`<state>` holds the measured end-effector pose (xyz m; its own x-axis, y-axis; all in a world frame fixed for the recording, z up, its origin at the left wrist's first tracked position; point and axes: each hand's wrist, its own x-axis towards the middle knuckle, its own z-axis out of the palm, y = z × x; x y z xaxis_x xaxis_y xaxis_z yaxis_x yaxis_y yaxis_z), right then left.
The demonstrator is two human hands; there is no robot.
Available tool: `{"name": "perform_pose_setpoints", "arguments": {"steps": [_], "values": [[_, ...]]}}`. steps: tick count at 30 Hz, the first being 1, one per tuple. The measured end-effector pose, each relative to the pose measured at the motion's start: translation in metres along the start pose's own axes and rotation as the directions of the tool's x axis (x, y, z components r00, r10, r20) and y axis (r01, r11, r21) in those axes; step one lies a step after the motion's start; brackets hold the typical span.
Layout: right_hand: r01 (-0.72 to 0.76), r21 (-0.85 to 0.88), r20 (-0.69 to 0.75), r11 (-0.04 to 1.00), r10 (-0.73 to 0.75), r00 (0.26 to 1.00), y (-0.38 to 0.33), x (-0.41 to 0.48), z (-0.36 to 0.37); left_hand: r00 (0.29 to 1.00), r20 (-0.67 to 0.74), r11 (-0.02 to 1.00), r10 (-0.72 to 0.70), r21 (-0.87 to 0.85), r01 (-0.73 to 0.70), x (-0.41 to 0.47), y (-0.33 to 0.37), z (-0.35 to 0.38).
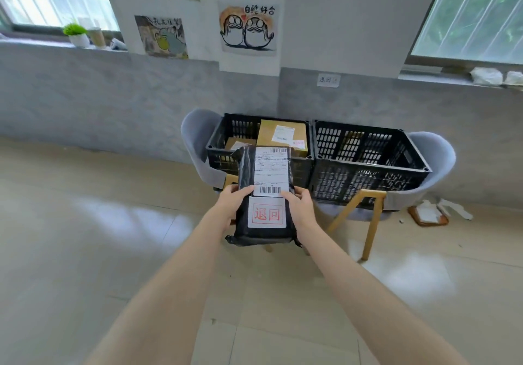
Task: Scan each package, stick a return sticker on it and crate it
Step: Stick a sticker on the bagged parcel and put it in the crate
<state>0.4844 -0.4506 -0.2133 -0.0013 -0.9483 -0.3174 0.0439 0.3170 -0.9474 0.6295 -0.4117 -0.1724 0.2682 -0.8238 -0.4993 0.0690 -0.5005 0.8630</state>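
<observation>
I hold a black plastic-wrapped package (pixel 245 172) out in front of me, level with the near rim of the left black crate (pixel 218 141). It carries a white shipping label (pixel 272 170) and, below that, a white return sticker (pixel 267 213) with red characters. My left hand (pixel 232 201) grips its left edge with the thumb on top. Gripping the right edge, my right hand (pixel 300 204) also has its thumb on top. Inside the left crate lie cardboard boxes (pixel 281 135), one with a label and a small red sticker.
A second black crate (pixel 368 163) stands to the right of the first, nothing visible inside it. Both rest on grey chairs (pixel 435 155) with wooden legs, against the wall. A brown tray with paper scraps (pixel 428 214) lies on the tiled floor at the right.
</observation>
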Motion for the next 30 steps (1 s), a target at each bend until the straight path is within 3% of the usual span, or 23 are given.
{"name": "perform_pose_setpoints", "arguments": {"steps": [9, 30], "values": [[-0.038, -0.02, 0.008, 0.999, 0.038, 0.999, -0.018, 0.102, 0.05, 0.999, -0.035, 0.999, -0.039, -0.011, 0.039, 0.112, 0.04, -0.021], [-0.112, 0.011, -0.115, 0.994, 0.112, 0.987, -0.078, 0.345, 0.21, 0.989, 0.078, 0.991, -0.126, 0.042, 0.123, 0.401, 0.166, -0.096]]}}
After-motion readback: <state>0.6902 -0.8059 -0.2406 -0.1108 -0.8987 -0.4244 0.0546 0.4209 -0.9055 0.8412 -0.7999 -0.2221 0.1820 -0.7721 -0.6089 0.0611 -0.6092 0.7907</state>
